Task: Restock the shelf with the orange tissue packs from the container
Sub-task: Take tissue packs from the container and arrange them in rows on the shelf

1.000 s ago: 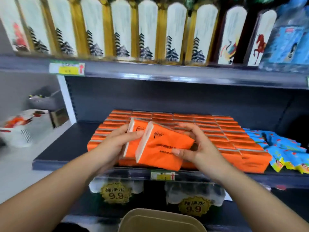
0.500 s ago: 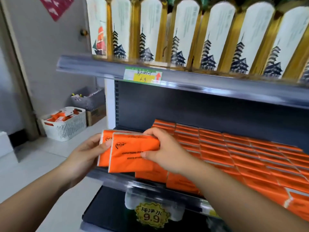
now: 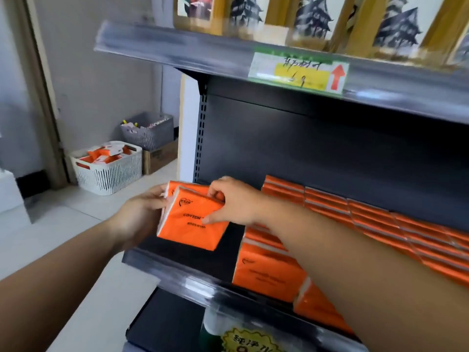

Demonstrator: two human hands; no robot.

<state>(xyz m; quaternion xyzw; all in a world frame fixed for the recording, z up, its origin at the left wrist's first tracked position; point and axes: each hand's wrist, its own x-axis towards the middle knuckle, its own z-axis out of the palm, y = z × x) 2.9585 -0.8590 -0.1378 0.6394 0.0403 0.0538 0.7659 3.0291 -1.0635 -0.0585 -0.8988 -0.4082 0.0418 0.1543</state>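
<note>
Orange tissue packs [image 3: 187,224] in grip of L hand [image 3: 138,217] + R hand [image 3: 236,201], over bare shelf [image 3: 223,260] end.

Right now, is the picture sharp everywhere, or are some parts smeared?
Head view: the upper shelf edge and its price tag are smeared by motion blur; the print on the held orange pack is sharper and partly readable; the lighting looks soft and even, with no hard shadows.
</note>
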